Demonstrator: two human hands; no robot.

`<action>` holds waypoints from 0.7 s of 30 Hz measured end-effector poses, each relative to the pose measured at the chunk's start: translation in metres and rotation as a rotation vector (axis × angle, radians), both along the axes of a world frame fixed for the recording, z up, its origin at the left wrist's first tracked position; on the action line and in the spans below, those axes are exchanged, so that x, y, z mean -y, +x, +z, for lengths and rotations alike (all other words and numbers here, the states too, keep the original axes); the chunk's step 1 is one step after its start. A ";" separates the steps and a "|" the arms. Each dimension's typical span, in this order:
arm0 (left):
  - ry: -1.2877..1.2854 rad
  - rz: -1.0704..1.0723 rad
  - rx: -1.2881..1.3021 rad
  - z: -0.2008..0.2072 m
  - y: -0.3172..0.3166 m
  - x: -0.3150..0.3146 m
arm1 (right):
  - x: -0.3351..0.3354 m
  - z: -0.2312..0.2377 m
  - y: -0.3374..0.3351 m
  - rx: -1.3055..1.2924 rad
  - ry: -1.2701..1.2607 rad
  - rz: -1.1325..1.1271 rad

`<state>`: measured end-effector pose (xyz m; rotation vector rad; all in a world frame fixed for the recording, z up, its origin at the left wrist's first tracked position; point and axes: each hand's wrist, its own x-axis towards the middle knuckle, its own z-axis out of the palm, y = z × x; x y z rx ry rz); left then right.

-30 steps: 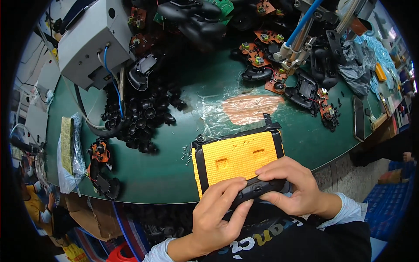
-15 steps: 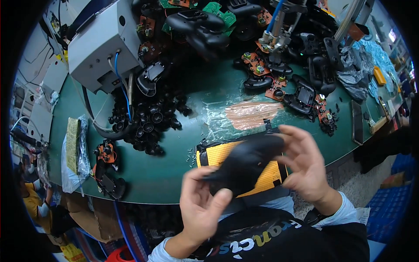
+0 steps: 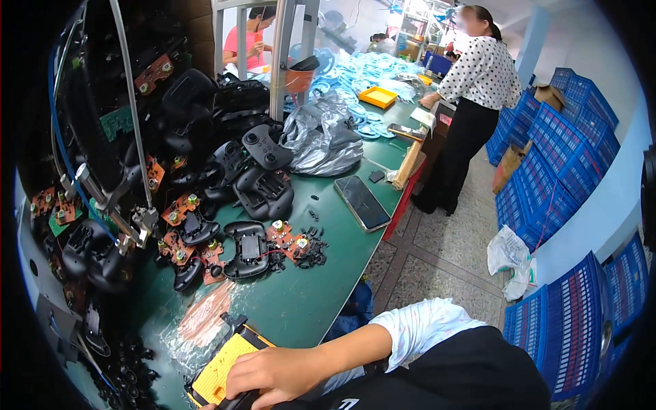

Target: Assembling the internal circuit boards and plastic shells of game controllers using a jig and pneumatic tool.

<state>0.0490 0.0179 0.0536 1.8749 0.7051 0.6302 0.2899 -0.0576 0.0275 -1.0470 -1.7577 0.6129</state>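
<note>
At the lower edge, my right hand (image 3: 277, 374) is closed, fingers bent down over a black game controller shell (image 3: 244, 399). Most of that shell is hidden under the hand and cut off by the picture's edge. Beneath lies a yellow ribbed pad (image 3: 217, 369) with black edges, on the green tabletop. Of my left hand only a sliver of a fingertip (image 3: 209, 406) shows at the bottom, beside the pad; its other fingers are out of the picture.
Left of me stand a metal fixture (image 3: 140, 222) and piles of black controller shells (image 3: 263, 191) with orange circuit boards (image 3: 290, 240). A phone (image 3: 362, 203) lies near the table's right edge. Beyond are a standing person (image 3: 478, 75) and stacked blue crates (image 3: 540, 171).
The view has swung right, bringing the aisle, crates and a standing person into sight. The controller shell has come down to the pad's near side. My left hand has almost left the picture.
</note>
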 end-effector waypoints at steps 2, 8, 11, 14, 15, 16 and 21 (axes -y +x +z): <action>0.124 -0.058 0.126 0.000 -0.002 -0.001 | 0.005 0.007 0.000 -0.061 -0.019 0.004; 0.149 -0.008 -0.024 -0.014 -0.013 -0.004 | 0.005 0.006 0.000 -0.086 0.013 -0.008; 0.174 0.037 -0.007 -0.012 -0.010 0.001 | 0.004 -0.008 0.005 -0.119 -0.006 0.009; 0.141 0.139 -0.056 -0.015 -0.026 0.013 | 0.004 -0.001 -0.015 -0.164 -0.125 0.092; 0.118 0.119 -0.120 -0.009 -0.035 0.008 | 0.008 0.002 -0.017 -0.140 -0.102 0.059; 0.101 0.175 0.023 0.008 -0.010 0.017 | 0.006 0.002 -0.017 -0.128 -0.101 0.044; 0.117 -0.010 0.105 0.000 0.012 0.003 | 0.006 -0.002 -0.004 -0.058 -0.065 -0.009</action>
